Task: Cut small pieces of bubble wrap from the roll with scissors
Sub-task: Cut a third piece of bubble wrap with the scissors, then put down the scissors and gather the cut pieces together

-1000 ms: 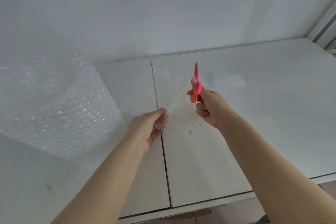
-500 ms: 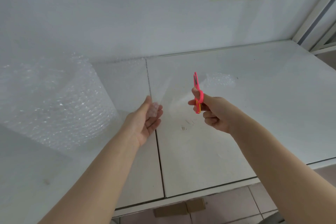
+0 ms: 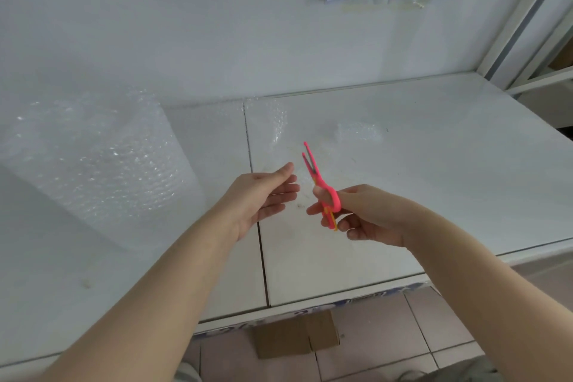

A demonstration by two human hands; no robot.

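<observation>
Roll: we see the large translucent bubble wrap roll (image 3: 90, 161) standing on the white panelled surface (image 3: 434, 195), with a loose sheet (image 3: 266, 124) running from it toward the wall past the dark seam in the panels.

Scissors: the small pink plastic scissors with orange trim (image 3: 322, 189) are held above the surface, well apart from the roll on its far side, tips pointing toward the wall, blades slightly parted.

Right hand: our right hand (image 3: 362, 214) has its grip closed through the scissor loops.

Left hand: our left hand (image 3: 263, 195) hangs between the roll and the scissors, grip released, fingers spread, nothing in it.

Cut piece: one small clear bubble wrap piece (image 3: 356, 132) lies on the surface beyond the scissors from the roll.

Stage: we judge that we are between cuts, with no wrap between the blades.

Risk, fingers: the left fingertips sit just beside the parted blades; closing them now could nip skin.

Risk, sheet: the wrap is clear and hard to see against the white surface, so we could grab a poor edge and cut a ragged or oversized piece.

Risk, slack: cutting without tension could make the film fold between the blades instead of shearing.
</observation>
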